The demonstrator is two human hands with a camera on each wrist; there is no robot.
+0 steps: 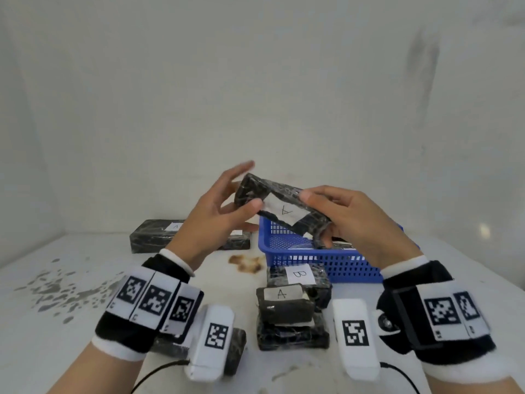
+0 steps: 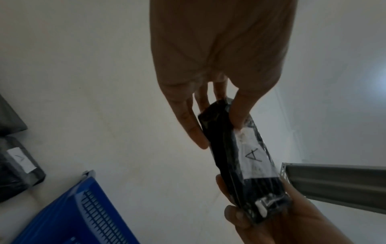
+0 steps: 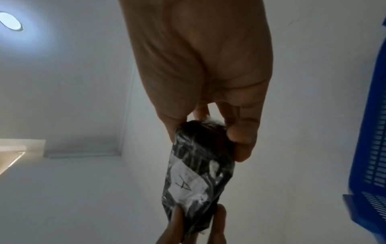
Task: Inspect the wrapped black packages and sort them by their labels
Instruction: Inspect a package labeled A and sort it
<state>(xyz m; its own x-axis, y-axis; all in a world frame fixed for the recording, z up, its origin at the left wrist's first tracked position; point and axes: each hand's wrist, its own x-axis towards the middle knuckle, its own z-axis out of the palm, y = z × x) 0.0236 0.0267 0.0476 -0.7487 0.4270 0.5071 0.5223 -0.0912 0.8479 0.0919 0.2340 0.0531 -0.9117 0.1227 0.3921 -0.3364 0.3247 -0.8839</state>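
Held package: a black wrapped package (image 1: 281, 207) is in the air at the centre of the head view, above the far left corner of the blue basket (image 1: 318, 261).
Label: its white label (image 1: 285, 211) shows "A" and faces the camera, probably so that the person can read it.
Left hand: the left hand (image 1: 218, 211) pinches the left end between thumb and fingers; the upper fingers are spread and straight.
Right hand: the right hand (image 1: 349, 214) grips the right end with curled fingers, so the package stays level for inspection.
Sorted group: a long package marked "A" (image 1: 159, 236) lies at middle left on the table (image 1: 85, 322), likely the A place.
Waiting stack: packages marked "B" (image 1: 299, 275) and "A" (image 1: 284, 301) are stacked at lower centre, just before the basket.
Free room: the table at left looks open; the basket rim is close under the package, so I judge a move to the left needs little lifting.
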